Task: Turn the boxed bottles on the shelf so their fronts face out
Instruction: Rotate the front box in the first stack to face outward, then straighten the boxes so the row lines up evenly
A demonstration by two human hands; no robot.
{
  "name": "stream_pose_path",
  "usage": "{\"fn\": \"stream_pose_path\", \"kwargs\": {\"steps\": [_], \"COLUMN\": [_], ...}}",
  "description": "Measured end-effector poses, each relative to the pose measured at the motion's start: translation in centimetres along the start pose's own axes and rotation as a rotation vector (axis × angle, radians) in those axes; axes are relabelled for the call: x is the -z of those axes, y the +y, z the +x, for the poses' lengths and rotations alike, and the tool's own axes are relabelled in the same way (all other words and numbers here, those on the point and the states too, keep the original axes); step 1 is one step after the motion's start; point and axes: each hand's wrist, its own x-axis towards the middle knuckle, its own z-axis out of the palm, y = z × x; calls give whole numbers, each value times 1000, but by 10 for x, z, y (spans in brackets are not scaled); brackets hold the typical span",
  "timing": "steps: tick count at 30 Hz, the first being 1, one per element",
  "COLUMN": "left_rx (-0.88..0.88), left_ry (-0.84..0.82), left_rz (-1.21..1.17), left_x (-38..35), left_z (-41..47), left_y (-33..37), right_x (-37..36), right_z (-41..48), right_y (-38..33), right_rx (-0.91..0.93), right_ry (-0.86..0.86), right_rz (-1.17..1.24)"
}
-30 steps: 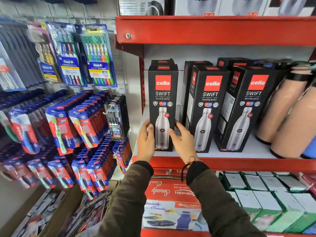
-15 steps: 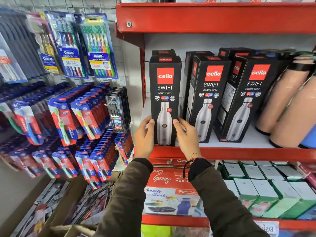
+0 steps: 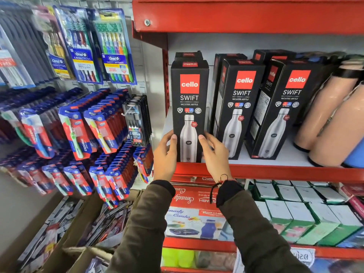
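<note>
Since the earlier frames the leftmost boxed bottle [image 3: 189, 107] has settled square to the aisle, its printed front now facing straight out at the lip of the red shelf [image 3: 275, 171], so this one looks done. Two neighbouring boxes [image 3: 239, 107] to its right stand angled, side panels partly showing, and likely want turning next. Around them, beige flasks [image 3: 323, 123] crowd the far right and toothbrush packs [image 3: 82, 133] hang on the left wall. Left hand [image 3: 164, 156] and right hand [image 3: 213, 154] clasp the box's lower sides, thumbs on its front
</note>
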Motion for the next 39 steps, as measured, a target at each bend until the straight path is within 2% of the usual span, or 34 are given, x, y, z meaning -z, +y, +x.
{"fn": "stream_pose_path", "kwargs": {"steps": [4,7,9,13,16,19,22,30,39], "left_rx": [-51,-173,-293,-475,-514,-486,-395,59,33], "left_ry": [168,322,362,260,115,-9,-34,-149,-64], "left_rz": [89,76,63,51,57,27,16,-9,71], "left_x": [-9,-21,-35,-68,-95,-119,-136,-153,-142], "left_z": [-14,-28,-35,-46,-51,-53,-49,-25,-28], "left_y": [-3,1,8,19,24,29,30,20,12], "right_x": [12,30,47,77,91,100,102,102,111], "right_z": [-4,-9,-9,-2,5,14,23,38,34], "right_y": [3,7,7,8,13,21,28,39,39], "right_rx": [11,103,155,182,140,72,28,-23,-15], "right_ry": [-42,65,161,275,261,181,113,57,53], "right_rz": [-22,-12,-1,-39,-90,-112,-138,-92,-92]}}
